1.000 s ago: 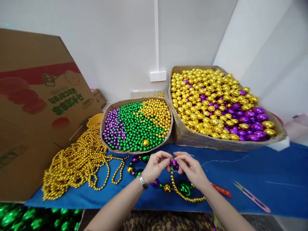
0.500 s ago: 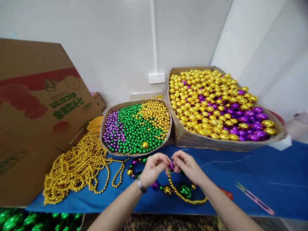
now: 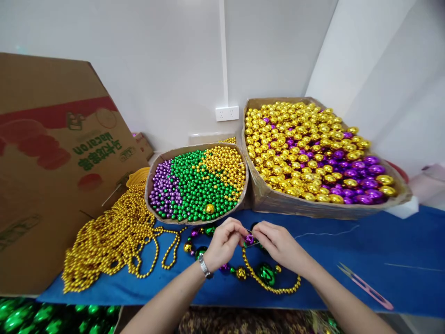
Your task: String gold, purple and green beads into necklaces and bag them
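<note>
My left hand (image 3: 222, 243) and my right hand (image 3: 278, 244) meet over the blue cloth, both pinched at a small purple bead (image 3: 249, 239) on a partly strung necklace (image 3: 266, 274). That necklace has gold, green and purple beads and curls on the cloth beneath my hands. A thin white thread (image 3: 327, 233) trails to the right from the hands. A watch sits on my left wrist.
A cardboard tray of small purple, green and gold beads (image 3: 198, 182) sits behind my hands. A bigger box of large gold and purple beads (image 3: 309, 148) is at the right. Gold bead strands (image 3: 111, 236) pile at left beside a cardboard box (image 3: 52, 153). Pink thread snips (image 3: 365, 285) lie at right.
Both hands stay together at the purple bead; the right hand has dropped slightly and the gold strand beneath has shifted a little right.
</note>
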Available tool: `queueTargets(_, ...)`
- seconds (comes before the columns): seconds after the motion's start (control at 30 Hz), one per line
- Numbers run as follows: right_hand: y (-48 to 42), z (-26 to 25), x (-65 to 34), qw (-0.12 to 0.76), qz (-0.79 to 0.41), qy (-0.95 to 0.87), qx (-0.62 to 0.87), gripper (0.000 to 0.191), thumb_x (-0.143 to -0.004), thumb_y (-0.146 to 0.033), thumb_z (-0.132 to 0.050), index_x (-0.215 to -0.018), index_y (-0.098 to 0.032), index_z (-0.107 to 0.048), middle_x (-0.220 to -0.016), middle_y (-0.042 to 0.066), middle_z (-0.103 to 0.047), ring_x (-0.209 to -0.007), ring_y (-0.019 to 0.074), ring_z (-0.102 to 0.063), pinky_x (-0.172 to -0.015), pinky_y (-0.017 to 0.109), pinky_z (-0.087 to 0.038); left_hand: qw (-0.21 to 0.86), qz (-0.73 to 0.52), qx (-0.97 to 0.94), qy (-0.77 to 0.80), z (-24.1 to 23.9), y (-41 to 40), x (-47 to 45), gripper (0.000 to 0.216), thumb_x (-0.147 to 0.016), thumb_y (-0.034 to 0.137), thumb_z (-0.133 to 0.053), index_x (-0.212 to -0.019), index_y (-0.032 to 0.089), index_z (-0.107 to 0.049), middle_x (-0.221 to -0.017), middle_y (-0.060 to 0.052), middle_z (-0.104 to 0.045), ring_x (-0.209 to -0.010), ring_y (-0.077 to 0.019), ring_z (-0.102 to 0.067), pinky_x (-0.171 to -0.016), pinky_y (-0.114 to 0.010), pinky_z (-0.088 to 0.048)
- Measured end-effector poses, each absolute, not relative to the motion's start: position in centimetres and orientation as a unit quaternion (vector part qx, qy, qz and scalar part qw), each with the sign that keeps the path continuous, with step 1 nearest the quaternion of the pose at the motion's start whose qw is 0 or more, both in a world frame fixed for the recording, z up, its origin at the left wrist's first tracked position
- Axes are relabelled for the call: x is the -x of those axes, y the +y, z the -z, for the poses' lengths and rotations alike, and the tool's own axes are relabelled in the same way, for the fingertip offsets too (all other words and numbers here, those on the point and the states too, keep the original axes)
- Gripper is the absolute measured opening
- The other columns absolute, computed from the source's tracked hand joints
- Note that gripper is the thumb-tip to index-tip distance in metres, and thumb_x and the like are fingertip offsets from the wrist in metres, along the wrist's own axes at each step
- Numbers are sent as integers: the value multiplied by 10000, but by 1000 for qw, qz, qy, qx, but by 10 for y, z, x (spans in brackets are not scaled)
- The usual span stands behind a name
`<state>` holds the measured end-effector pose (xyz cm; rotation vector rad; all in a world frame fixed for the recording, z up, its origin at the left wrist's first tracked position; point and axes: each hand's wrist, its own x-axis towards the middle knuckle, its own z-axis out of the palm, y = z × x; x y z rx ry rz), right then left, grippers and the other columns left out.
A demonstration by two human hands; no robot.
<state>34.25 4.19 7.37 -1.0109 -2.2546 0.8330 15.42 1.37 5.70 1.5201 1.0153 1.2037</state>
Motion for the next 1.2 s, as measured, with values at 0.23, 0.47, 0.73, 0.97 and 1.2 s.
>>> queueTargets(0.23, 43, -87, -342, 259, -299, -849, 351, 291, -955, -346, -354, -790, -203, -546, -751, 11, -593, -714, 135, -559, -635, 229, -417, 335, -421, -719, 440, -65, 12, -159, 146, -789, 267, -621, -874, 154, -658, -864, -50, -548, -703, -123, -523, -679, -271, -431)
queueTargets(0.47, 44, -77, -367, 351, -417, -727, 417, 278, -876, -450, -489, -747, -220, -577, -751, 27, -566, -712, 161, -531, -653, 271, -439, 647, -560, -414, 310, -60, 15, -146, 190, -770, 285, -641, -669, 141, -571, -1016, -89, -611, -928, -202, -574, -808, -337, -455)
queueTargets(0.73, 30, -42, -350, 536, -655, -403, 348, 307, -879, -527, -375, -729, -261, -343, -650, -14, -401, -651, 166, -505, -526, 269, -438, 680, -657, -203, 253, -49, 18, -158, 271, -792, 333, -625, -674, 179, -437, -576, 59, -439, -595, -91, -505, -793, -352, -470)
queueTargets(0.97, 22, -22, -346, 505, -642, -441, 373, 365, -879, -476, -438, -658, -236, -276, -582, -61, -246, -491, 107, -356, -427, 220, -333, 672, -625, -237, 319, -20, 11, -156, 311, -763, 309, -670, -661, 174, -408, -513, 93, -270, -454, -54, -303, -547, -243, -412)
queueTargets(1.2, 25, -34, -380, 430, -525, -593, 435, 244, -854, -455, -532, -830, -220, -594, -900, 64, -619, -902, 217, -565, -831, 373, -455, 655, -532, -370, 389, -33, 16, -155, 411, -839, 511, -503, -833, 115, -610, -623, 15, -446, -546, -86, -406, -603, -275, -447)
